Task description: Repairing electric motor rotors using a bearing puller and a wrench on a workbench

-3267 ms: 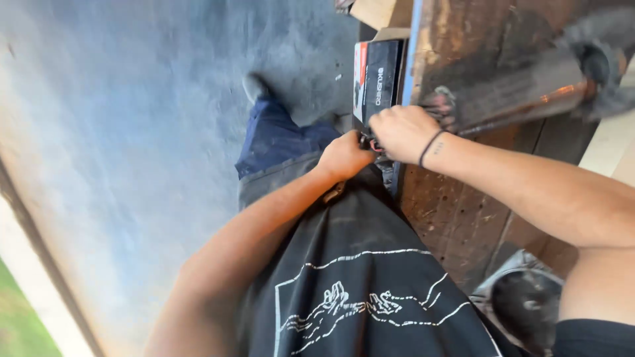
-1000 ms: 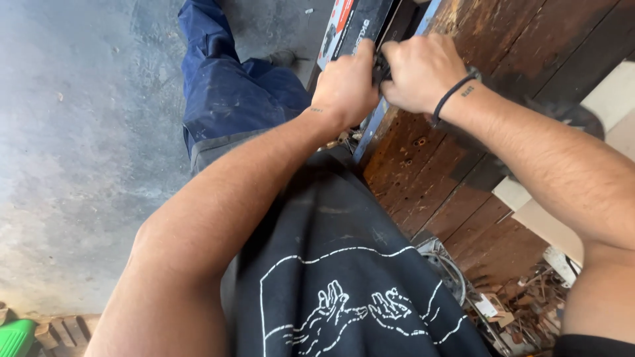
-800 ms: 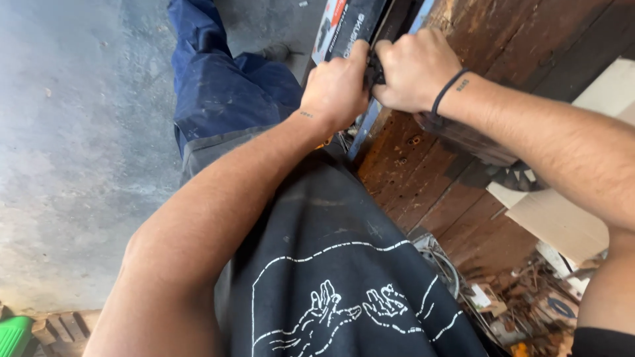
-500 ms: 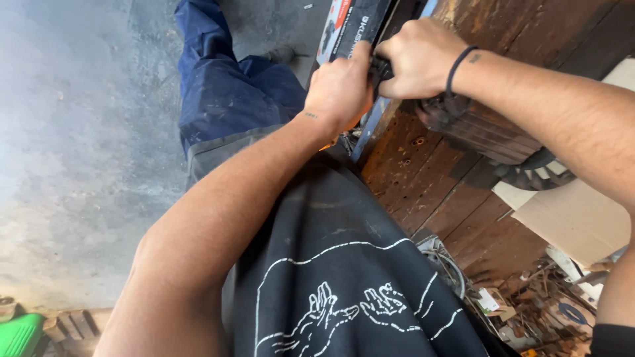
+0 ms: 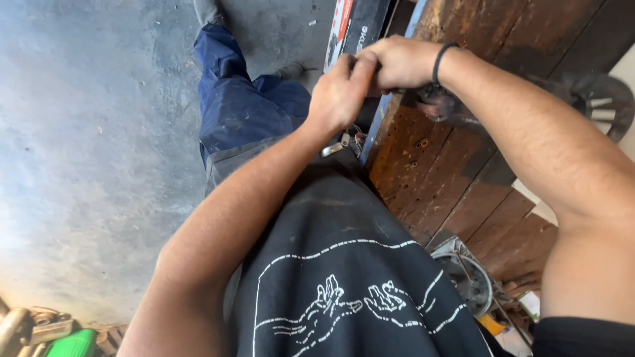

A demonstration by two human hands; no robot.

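Observation:
My left hand (image 5: 339, 91) and my right hand (image 5: 398, 61) meet at the blue-edged rim of a worn wooden workbench (image 5: 444, 173). Both are closed, fingertips pressed together around a small dark part that the fingers almost wholly hide. A black band circles my right wrist. Just under that wrist a dark greasy metal piece (image 5: 442, 108) lies on the bench. Below my left hand, a few thin wires and a small metal tab (image 5: 338, 145) hang at the bench edge.
A black and red box (image 5: 350, 25) stands against the bench past my hands. A dark spoked metal wheel (image 5: 598, 106) sits at the right. A round metal fan-like part (image 5: 468, 277) lies low right. Grey concrete floor (image 5: 99, 132) spreads left, with a green item (image 5: 74, 344) at the corner.
My hands stay together at the bench edge. My left hand's fingers have come up against my right hand, and the view has shifted slightly.

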